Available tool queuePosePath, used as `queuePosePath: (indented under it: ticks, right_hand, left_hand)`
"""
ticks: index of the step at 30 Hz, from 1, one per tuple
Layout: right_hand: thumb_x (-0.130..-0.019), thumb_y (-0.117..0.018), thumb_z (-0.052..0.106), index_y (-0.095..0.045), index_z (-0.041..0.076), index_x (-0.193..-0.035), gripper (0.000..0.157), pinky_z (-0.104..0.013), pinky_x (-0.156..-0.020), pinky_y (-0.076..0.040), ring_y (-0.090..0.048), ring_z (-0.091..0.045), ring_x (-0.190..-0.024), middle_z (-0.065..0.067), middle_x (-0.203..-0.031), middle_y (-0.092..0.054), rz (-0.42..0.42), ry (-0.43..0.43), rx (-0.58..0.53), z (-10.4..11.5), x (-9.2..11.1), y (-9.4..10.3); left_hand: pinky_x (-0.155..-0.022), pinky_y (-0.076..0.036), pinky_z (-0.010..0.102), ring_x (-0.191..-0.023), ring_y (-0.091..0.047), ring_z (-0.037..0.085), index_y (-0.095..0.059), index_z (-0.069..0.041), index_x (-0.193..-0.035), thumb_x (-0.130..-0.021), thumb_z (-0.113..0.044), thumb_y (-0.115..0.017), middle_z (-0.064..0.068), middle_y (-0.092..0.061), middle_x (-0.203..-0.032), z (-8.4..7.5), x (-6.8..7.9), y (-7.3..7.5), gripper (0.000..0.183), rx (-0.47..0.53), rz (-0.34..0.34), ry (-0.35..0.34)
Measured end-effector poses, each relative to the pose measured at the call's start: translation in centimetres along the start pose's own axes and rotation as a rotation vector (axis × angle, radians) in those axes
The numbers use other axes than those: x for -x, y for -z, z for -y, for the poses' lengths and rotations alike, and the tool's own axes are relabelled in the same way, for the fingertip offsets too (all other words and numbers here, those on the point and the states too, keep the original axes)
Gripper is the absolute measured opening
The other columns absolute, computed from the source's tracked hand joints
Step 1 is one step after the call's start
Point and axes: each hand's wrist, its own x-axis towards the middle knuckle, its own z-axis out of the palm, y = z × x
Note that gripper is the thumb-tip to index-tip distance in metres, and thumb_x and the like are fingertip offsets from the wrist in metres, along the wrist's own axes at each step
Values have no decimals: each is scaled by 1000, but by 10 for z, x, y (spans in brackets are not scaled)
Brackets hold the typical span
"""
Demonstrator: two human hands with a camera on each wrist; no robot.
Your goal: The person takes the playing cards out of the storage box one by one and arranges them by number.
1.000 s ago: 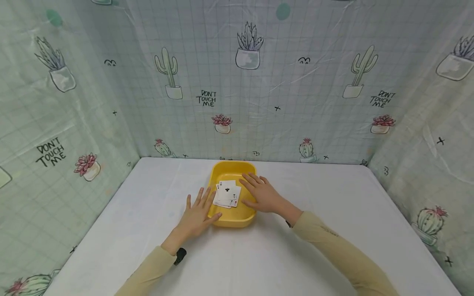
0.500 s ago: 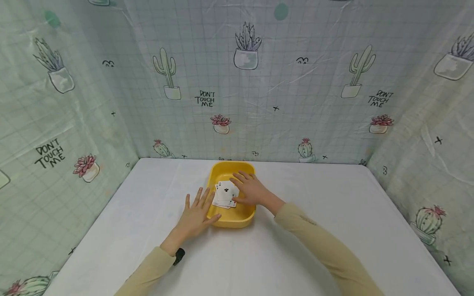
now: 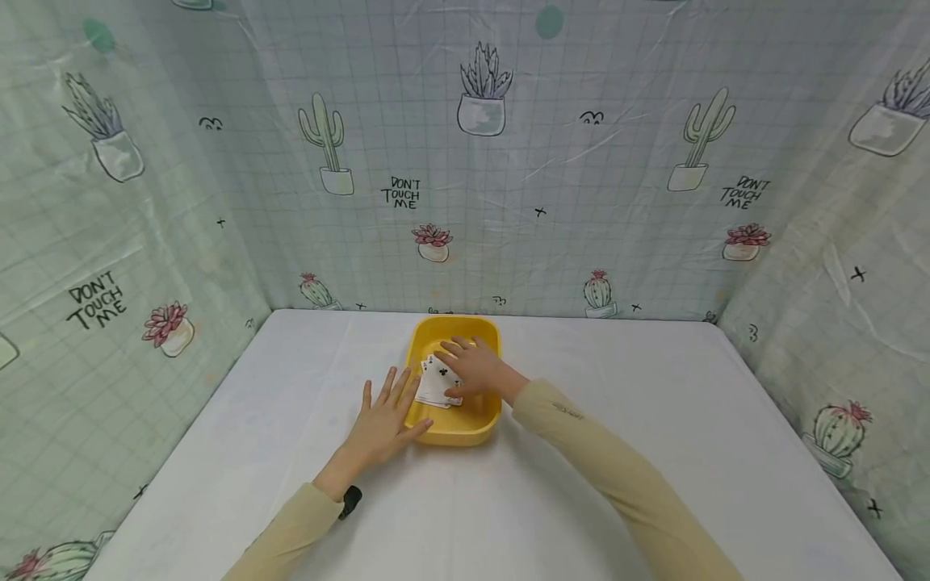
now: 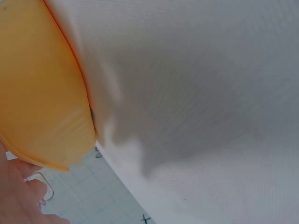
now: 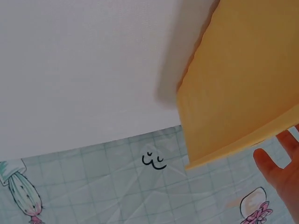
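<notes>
And here's the left hand [image 3: 379, 425], back upward, fingers splayed wide and pointing forward, thumb jutting inward! Across from it, the right hand [image 3: 475, 369] lies farther out, back up too, fingers apart and angled leftward, thumb on the near side. The left forearm [image 3: 286, 532] slants forward and inward; the right arm [image 3: 617, 476], long and outstretched, cuts diagonally in. Both hands grip nothing!

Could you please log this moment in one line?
left hand: spread, at left side of yellow round-cornered plastic tray; right hand: over white rectangular playing cards inside, contact unclear; cards: face-up, overlapping
</notes>
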Motion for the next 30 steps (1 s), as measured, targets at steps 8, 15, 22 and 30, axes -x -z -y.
queuePosePath:
  ticks: [8, 15, 22, 30]
  right_hand:
    - [-80, -44, 64, -21, 24, -143, 78, -47, -109, -19, -19, -21, -138, 2, -149, -22, 72, -16, 77, -2, -11, -3]
    - [-79, -41, 69, -18, 25, -143, 81, -46, -111, -16, -18, -20, -138, 4, -149, -22, 140, -52, 109, -5, -18, -6]
    - [-75, -38, 73, -18, 26, -143, 85, -46, -111, -14, -17, -19, -139, 5, -148, -24, 158, -68, 99, -3, -21, -6]
    - [-75, -36, 75, -18, 31, -143, 82, -46, -111, -15, -17, -19, -139, 4, -148, -24, 150, -71, 87, 2, -23, -15]
  left_hand:
    - [-103, -7, 63, -139, -7, 31, -17, -14, -144, -86, -57, -40, 10, -16, -150, 0, -1, -1, 75, 8, 2, 2]
    - [-103, -8, 63, -139, -8, 31, -19, -13, -143, -87, -56, -40, 10, -16, -150, 0, 0, -2, 75, 4, 4, 8]
    - [-103, -8, 63, -139, -9, 31, -17, -14, -144, -87, -57, -39, 10, -16, -150, 0, -1, -1, 75, 12, -4, 8]
    - [-102, -9, 64, -139, -7, 30, -17, -14, -144, -87, -55, -43, 9, -16, -150, -1, 0, -2, 74, 13, -11, 9]
